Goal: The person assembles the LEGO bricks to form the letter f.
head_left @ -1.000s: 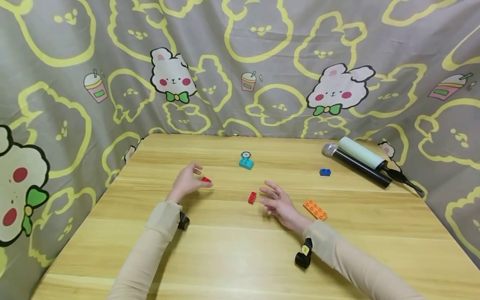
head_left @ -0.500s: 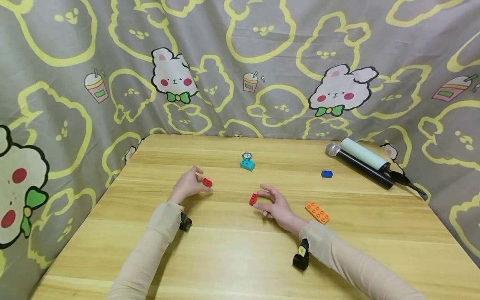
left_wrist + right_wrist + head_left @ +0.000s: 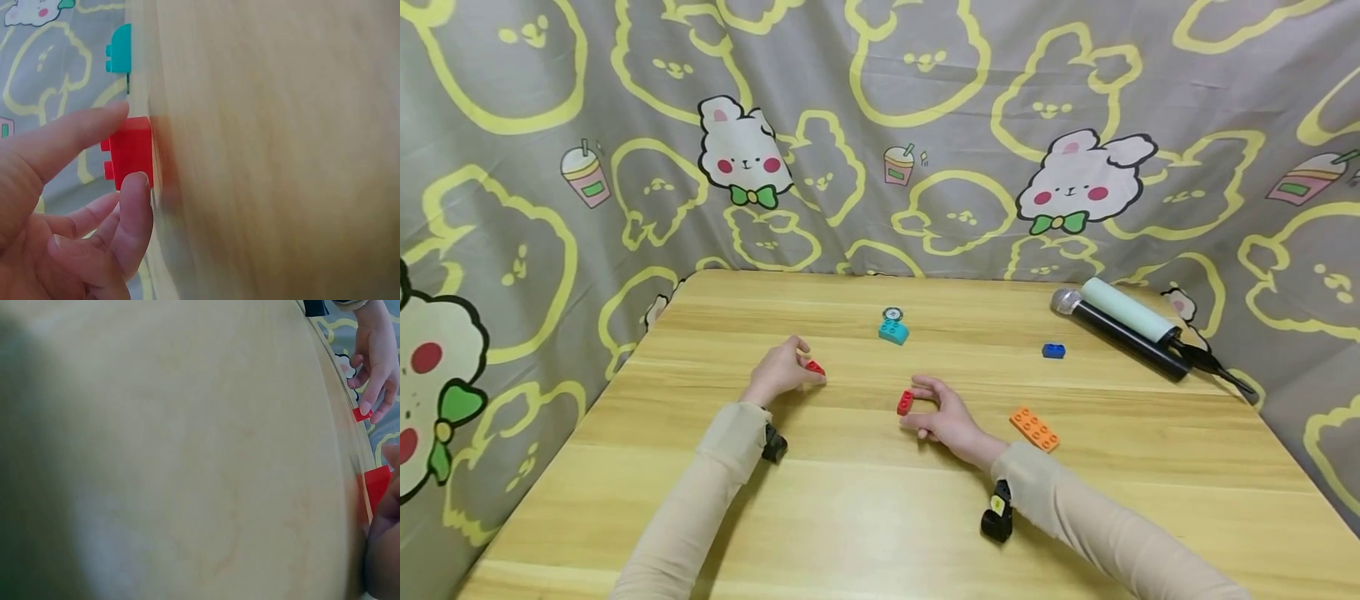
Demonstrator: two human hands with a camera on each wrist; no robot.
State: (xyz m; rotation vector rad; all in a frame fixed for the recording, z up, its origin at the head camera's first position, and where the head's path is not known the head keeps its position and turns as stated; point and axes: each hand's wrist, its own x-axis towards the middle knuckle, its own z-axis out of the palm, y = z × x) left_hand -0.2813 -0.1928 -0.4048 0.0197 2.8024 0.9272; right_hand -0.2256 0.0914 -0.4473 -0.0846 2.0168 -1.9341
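My left hand pinches a small red toy brick at the table's left middle. In the left wrist view this brick has its studs facing left, with one fingertip at its upper end and another on its lower part. To the right, my right hand has thumb and fingers at opposite ends of a second red brick. The right wrist view shows part of that brick at the right edge, partly hidden by my fingers. Both red bricks are close to the wooden tabletop.
A teal brick lies at the back middle, a small round disc behind it. An orange brick is right of my right hand. Farther back are a blue brick, a microphone and a pale green cylinder.
My right hand has moved left to the second red brick and its thumb and fingers have closed around it. My left hand has turned its red brick slightly, staying in nearly the same spot.
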